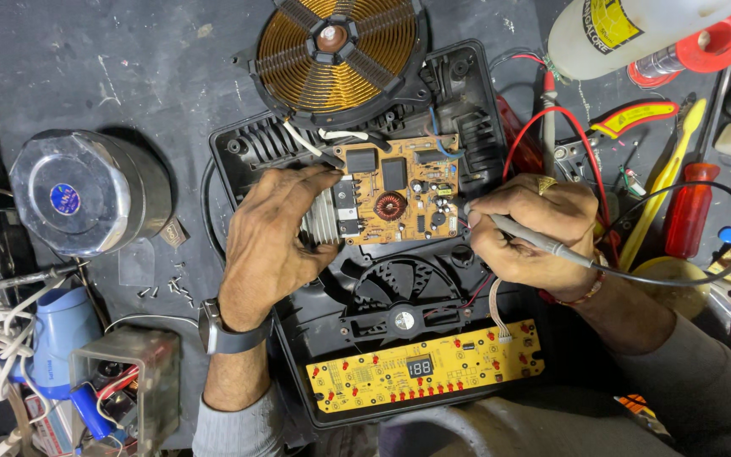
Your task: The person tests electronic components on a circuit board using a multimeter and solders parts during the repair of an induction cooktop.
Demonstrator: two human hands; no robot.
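Nearest the camera, a yellow control board (pixel 426 373) with a small numeric display lies across the near edge of the opened black casing (pixel 467 85), just in front of the round cooling fan (pixel 403 320). Above it, the left hand (pixel 272 241), a watch at its wrist, lies flat and spread on the finned heat sink (pixel 323 222) at the left end of the brown circuit board (pixel 395 190), pinning it in place rather than gripping anything. On the other side, the right hand (pixel 530 237) is closed pen-fashion around a grey probe (pixel 522 234), whose tip sits at the board's right edge; its black lead loops off to the right. By the look of it, the step in hand is probing points on the board, and moving to another point would call for a short, steady shift of the tip among closely packed parts while the left hand keeps the board from sliding. Room is tight: red wires (pixel 552 127), screwdrivers and cutters crowd the right side, and a metal canister (pixel 86 193) stands well apart on the left. Farther off, the copper coil (pixel 336 51) rests on the dark tabletop (pixel 129 68) past the casing's far edge, where some open space lies.
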